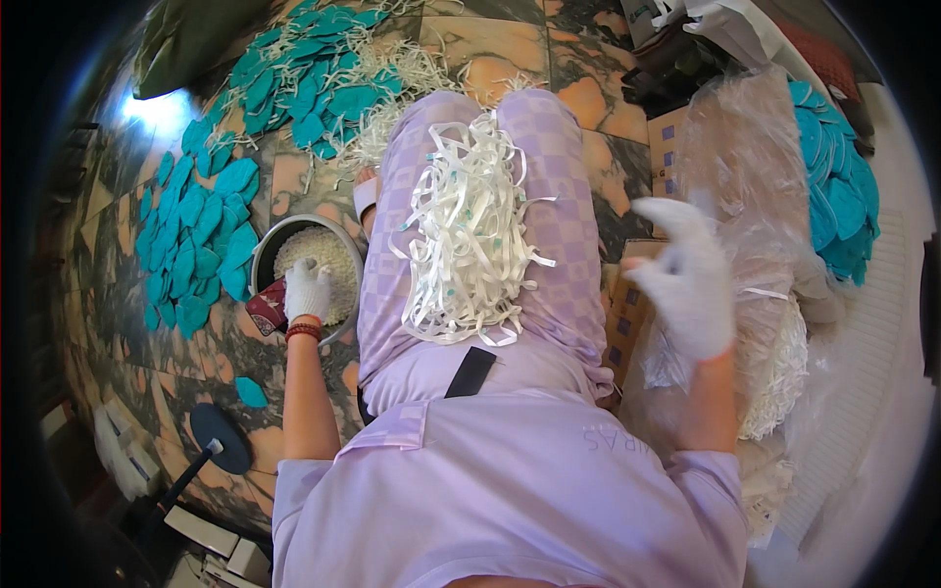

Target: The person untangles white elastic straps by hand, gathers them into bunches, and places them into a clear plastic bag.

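My left hand (307, 291), in a white glove, reaches down into a grey round pot (263, 257) and touches the small white pellets (338, 263) in it. Its fingers are drawn together; whatever they grip is hidden. A dark red patterned cloth (267, 307) lies over the pot's rim, right beside this hand. Off to the right, my right hand (689, 284), also gloved, is raised with thumb and index finger apart and nothing visible between them. One bare fingertip pokes out of that glove. Across my lap rests a thick bundle of white straps (470, 230) flecked with teal.
Teal oval fabric pieces (191, 240) spread over the marble floor at left, with more teal pieces (304, 83) among loose straps beyond. At right stand cardboard boxes (669, 137), clear plastic bags (740, 167) and another teal stack (833, 186). A dark round pad (220, 438) sits lower left.
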